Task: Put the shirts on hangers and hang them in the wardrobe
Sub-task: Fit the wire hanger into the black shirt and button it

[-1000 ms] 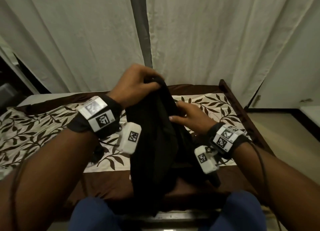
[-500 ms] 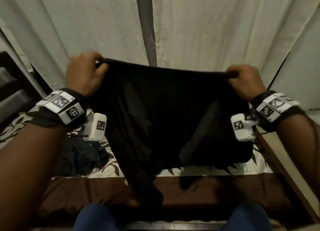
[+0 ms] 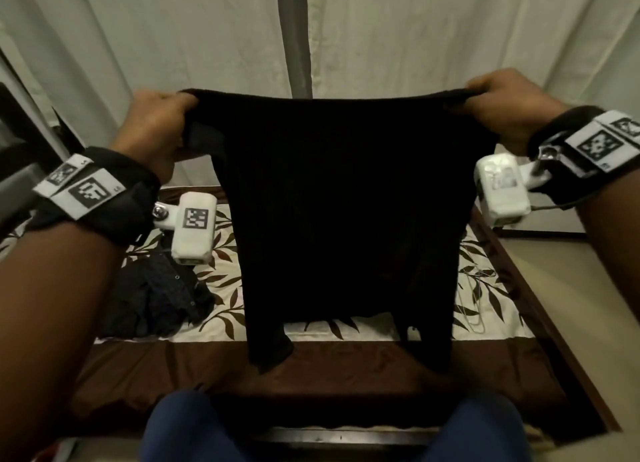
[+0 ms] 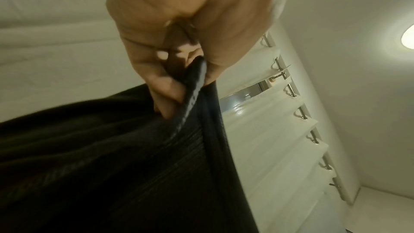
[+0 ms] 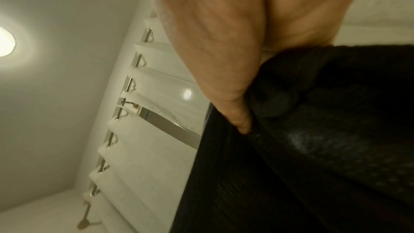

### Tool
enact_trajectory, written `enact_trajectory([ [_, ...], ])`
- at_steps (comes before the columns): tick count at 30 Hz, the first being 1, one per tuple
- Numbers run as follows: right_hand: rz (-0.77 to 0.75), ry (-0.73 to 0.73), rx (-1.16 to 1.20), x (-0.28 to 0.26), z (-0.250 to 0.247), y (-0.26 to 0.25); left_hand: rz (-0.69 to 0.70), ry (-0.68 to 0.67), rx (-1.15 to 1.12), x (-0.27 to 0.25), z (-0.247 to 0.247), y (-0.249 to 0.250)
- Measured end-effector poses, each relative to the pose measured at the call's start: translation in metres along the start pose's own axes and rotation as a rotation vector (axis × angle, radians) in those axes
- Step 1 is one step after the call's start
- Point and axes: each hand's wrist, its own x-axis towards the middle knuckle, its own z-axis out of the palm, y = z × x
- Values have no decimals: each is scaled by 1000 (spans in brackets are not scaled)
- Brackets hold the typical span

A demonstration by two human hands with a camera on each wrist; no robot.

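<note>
A black shirt [image 3: 343, 212] hangs spread out flat in front of me, above the bed. My left hand [image 3: 156, 122] grips its top left corner, and my right hand [image 3: 502, 101] grips its top right corner. In the left wrist view the fingers [image 4: 165, 84] pinch a folded black edge of the shirt [image 4: 112, 166]. In the right wrist view the thumb [image 5: 235, 109] presses into the bunched black shirt [image 5: 313, 148]. The two sleeves dangle at the bottom. A thin white wire hanger [image 3: 472, 302] lies on the bedspread at the right, partly behind the shirt.
A dark crumpled garment [image 3: 156, 299] lies on the leaf-patterned bedspread [image 3: 221, 274] at the left. Pale curtains [image 3: 415, 28] hang behind the bed. The wooden bed frame [image 3: 554, 340] runs along the right, with floor beyond. My knees in blue [image 3: 187, 430] are at the bottom.
My hands have drawn apart and risen, stretching the bunched black shirt out flat between them. The shirt hangs fully spread now, higher and wider than half a second ago.
</note>
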Motion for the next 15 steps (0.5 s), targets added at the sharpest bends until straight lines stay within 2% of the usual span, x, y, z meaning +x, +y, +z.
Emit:
enact_trajectory([
  [4,135,-135,115,-16,6,1,13,-22,-101,-11,1,2],
  [6,129,-65,222,-24,2,-3,84,-17,-59,-16,-6,0],
  [8,88,39,285,-28,-8,-10,175,65,38,-10,-18,-1],
  [10,67,74,331,-31,-18,-19,174,115,171,-1,-25,3],
  [12,114,15,381,-26,-18,-18,126,169,159,15,-24,2],
  [15,202,-117,452,-25,-8,-10,137,112,154,9,-9,-4],
])
